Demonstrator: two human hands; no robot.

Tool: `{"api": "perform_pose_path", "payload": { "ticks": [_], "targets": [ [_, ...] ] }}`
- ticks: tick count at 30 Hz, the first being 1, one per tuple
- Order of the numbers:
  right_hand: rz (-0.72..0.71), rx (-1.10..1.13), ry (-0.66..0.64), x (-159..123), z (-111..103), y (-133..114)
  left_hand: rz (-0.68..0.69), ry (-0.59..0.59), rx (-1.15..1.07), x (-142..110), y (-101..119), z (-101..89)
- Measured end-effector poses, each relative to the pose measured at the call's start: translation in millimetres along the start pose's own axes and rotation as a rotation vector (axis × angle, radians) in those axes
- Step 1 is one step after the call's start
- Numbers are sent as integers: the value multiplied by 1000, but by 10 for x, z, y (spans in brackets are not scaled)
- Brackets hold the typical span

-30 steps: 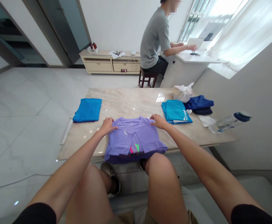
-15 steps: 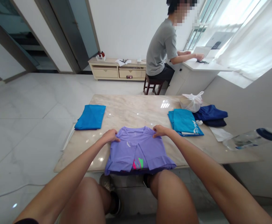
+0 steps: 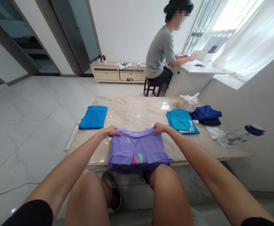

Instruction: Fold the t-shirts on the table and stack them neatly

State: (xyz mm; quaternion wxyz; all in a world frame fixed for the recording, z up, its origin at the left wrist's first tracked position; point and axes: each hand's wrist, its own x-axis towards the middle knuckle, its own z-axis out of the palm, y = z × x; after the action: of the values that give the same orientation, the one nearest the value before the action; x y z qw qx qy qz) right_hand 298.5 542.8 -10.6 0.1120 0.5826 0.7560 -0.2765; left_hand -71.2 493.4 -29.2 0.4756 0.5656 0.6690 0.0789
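A purple T-shirt (image 3: 137,149) with a pink and green print lies partly folded at the near edge of the marble table (image 3: 137,110), its lower hem hanging over the edge above my knees. My left hand (image 3: 110,131) pinches the shirt's top left corner. My right hand (image 3: 159,128) pinches the top right corner. Both hands lift the collar end slightly off the table and curl it toward me.
A folded blue shirt (image 3: 93,116) lies at the table's left. At the right are a folded teal shirt (image 3: 182,121), dark blue clothes (image 3: 206,114), a white plastic bag (image 3: 187,102), paper and a water bottle (image 3: 240,135). Another person sits at a white desk (image 3: 198,67) behind.
Both hands have closed on the shirt's top corners and raised the collar edge, pulling it toward me. The view has shifted a little.
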Motion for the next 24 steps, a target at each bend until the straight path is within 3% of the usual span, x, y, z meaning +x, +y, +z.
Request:
{"api": "perform_pose_path", "payload": {
  "ticks": [6, 9, 15, 18, 20, 22, 24],
  "targets": [
    [59, -1, 214, 252, -323, -34, 137, 111, -150, 275, 269, -322],
    [83, 23, 354, 512, -540, 28, 241, 283, -123, 571, 446, -553],
    [36, 160, 813, 1035, -1018, 121, 294, 705, 168, 1027, 953, -1028],
    [-80, 169, 969, 1106, -1211, 102, 376, 804, 259, 961, 1167, -1172],
    [-183, 161, 1019, 1016, -1219, 102, 435, 833, 326, 807, 1187, -1163],
    [-297, 163, 1039, 803, -1067, 139, 490, 849, 372, 584, 1056, -1048],
    [-406, 173, 1030, 487, -742, 221, 545, 858, 395, 318, 769, -840]
  ]
}}
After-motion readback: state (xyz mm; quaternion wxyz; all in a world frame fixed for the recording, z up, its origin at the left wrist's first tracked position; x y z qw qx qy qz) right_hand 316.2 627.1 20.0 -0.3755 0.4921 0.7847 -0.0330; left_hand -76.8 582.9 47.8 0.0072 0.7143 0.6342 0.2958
